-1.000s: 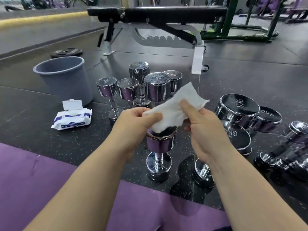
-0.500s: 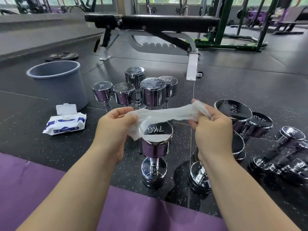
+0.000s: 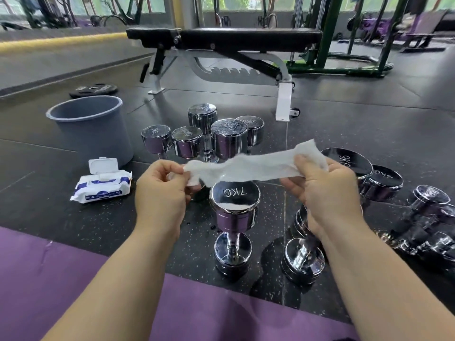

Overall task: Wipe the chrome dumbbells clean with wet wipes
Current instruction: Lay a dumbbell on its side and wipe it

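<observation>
A chrome dumbbell marked 7KG [image 3: 234, 212] stands upright on the black floor in front of me. Above it a white wet wipe [image 3: 256, 166] is stretched out flat between my hands. My left hand [image 3: 162, 193] pinches its left end and my right hand [image 3: 322, 190] grips its right end. The wipe hangs clear of the dumbbell's top. Behind it stands a cluster of several upright chrome dumbbells [image 3: 229, 137]. More chrome dumbbells [image 3: 349, 163] lie and stand to the right, one partly hidden by my right wrist.
An open pack of wet wipes [image 3: 102, 185] lies on the floor at the left, beside a grey bucket [image 3: 91, 129]. A black weight bench [image 3: 234, 40] stands behind the dumbbells. A purple mat [image 3: 49, 279] runs along the near edge.
The wipe came off the 7KG dumbbell's top, where it was bunched. My hands have moved apart and pulled it out into a long flat strip above the dumbbell.
</observation>
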### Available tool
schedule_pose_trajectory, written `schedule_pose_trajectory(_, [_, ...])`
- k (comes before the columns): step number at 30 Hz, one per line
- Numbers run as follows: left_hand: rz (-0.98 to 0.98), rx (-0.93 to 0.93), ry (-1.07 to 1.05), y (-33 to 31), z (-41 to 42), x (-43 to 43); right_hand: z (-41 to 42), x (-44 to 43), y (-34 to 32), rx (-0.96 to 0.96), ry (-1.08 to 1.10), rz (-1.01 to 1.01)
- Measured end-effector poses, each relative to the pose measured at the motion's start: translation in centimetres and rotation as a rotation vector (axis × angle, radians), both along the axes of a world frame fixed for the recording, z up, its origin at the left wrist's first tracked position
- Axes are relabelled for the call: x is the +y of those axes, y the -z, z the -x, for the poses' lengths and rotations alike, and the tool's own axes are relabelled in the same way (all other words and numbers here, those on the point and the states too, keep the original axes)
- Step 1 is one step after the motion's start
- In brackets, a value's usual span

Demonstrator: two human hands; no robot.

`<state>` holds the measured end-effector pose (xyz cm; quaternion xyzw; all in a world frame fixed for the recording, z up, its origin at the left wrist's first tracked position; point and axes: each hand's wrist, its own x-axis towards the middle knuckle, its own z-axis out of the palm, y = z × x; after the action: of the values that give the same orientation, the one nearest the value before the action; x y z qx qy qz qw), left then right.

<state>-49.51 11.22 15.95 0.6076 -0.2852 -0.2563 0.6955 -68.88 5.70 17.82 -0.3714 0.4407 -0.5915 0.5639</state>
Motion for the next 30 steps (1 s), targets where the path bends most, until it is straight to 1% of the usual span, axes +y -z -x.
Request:
schedule_pose_trajectory(2, [-0.029,-0.124,0.020,-0.2,0.7,-0.2,-1.1,0.4,0.2,0.006,-0.108,-0.046])
schedule_pose_trajectory(4, [-0.054,-0.190,0.093,-0.5,1.7,-0.2,-2.3,1.1,0.6,0.043,-0.230,-0.047])
schedule_pose_trajectory(5, [-0.052,-0.178,0.168,-0.7,2.4,-0.1,-2.7,1.3,0.8,0.055,-0.308,-0.024])
schedule_pose_trajectory(8, [-0.044,-0.059,0.457,-1.4,4.0,0.4,-3.2,1.7,1.0,0.054,-0.538,0.045])
schedule_pose_trajectory(9, [-0.049,-0.049,0.510,-1.6,4.1,0.4,-3.0,1.5,1.2,0.081,-0.538,0.058])
schedule_pose_trajectory(10, [-0.044,-0.058,0.515,-1.7,4.0,0.4,-2.7,1.0,1.5,0.137,-0.477,0.076])
schedule_pose_trajectory(11, [-0.025,-0.066,0.481,-1.9,3.8,0.3,-2.2,0.5,2.0,0.239,-0.356,0.109])
schedule_pose_trajectory(13, [-0.002,-0.089,0.339,-1.6,3.0,-0.2,-1.2,-0.5,2.9,0.473,-0.092,0.181])
schedule_pose_trajectory(14, [-0.021,-0.123,0.296,-1.2,2.7,-0.3,-0.9,-0.6,3.3,0.564,-0.017,0.205])
schedule_pose_trajectory(15, [-0.069,-0.179,0.290,-0.7,2.6,-0.3,-1.0,-0.1,3.7,0.618,-0.009,0.209])
schedule_pose_trajectory(16, [-0.129,-0.231,0.327,0.1,2.7,-0.3,-1.4,0.7,4.4,0.665,-0.031,0.202])
schedule_pose_trajectory(17, [-0.184,-0.242,0.375,0.9,3.0,-0.2,-2.0,1.9,5.1,0.707,-0.056,0.181])
schedule_pose_trajectory(18, [-0.213,-0.214,0.406,1.8,3.2,-0.4,-2.7,2.9,5.8,0.711,-0.089,0.149])
schedule_pose_trajectory(19, [-0.221,-0.185,0.412,2.4,3.5,-0.5,-3.4,3.5,6.4,0.663,-0.123,0.094])
schedule_pose_trajectory(22, [-0.226,-0.122,0.346,3.2,3.6,-0.8,-5.1,2.4,6.5,0.414,-0.221,-0.129])
schedule_pose_trajectory(23, [-0.230,-0.100,0.330,3.2,3.6,-0.7,-5.1,2.3,6.5,0.358,-0.235,-0.157])
schedule_pose_trajectory(24, [-0.229,-0.091,0.321,3.3,3.5,-0.7,-5.0,2.7,6.6,0.336,-0.243,-0.155])
schedule_pose_trajectory(26, [-0.224,-0.092,0.326,3.3,3.5,-0.6,-5.3,4.5,6.9,0.382,-0.217,-0.105])
schedule_pose_trajectory(29, [-0.196,-0.037,0.328,3.0,3.6,-0.8,-6.0,6.6,6.9,0.361,-0.244,0.051])
schedule_pose_trajectory(30, [-0.191,-0.010,0.323,3.0,3.7,-0.9,-6.0,5.8,6.6,0.362,-0.254,0.031])
